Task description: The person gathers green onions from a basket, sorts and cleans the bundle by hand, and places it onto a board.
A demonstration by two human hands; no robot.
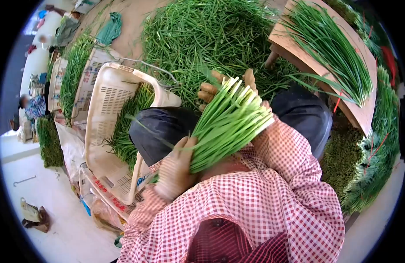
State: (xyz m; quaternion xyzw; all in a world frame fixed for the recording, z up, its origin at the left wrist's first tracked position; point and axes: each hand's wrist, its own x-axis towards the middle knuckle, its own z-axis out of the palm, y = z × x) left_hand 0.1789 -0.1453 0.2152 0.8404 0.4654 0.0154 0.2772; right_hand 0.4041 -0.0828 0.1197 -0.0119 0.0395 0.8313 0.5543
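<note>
A bunch of garlic chives (231,125) lies slantwise over my lap, pale cut ends up to the right and green leaves down to the left. My right hand (211,90) is closed round it from behind near the pale ends, its fingers showing past the far side. At the leafy end, my left hand (182,158) presses against the leaves with bent fingers; its wrist is smeared by motion. A few loose blades trail beside the left hand.
Loose green chives lie in a big heap (207,35) ahead. On the right, a wooden board (294,48) bears a chive bunch (332,52), with stacked bunches (382,127) beyond. A plastic basket (95,127) holding greens stands by my left knee. Other people (33,105) sit far left.
</note>
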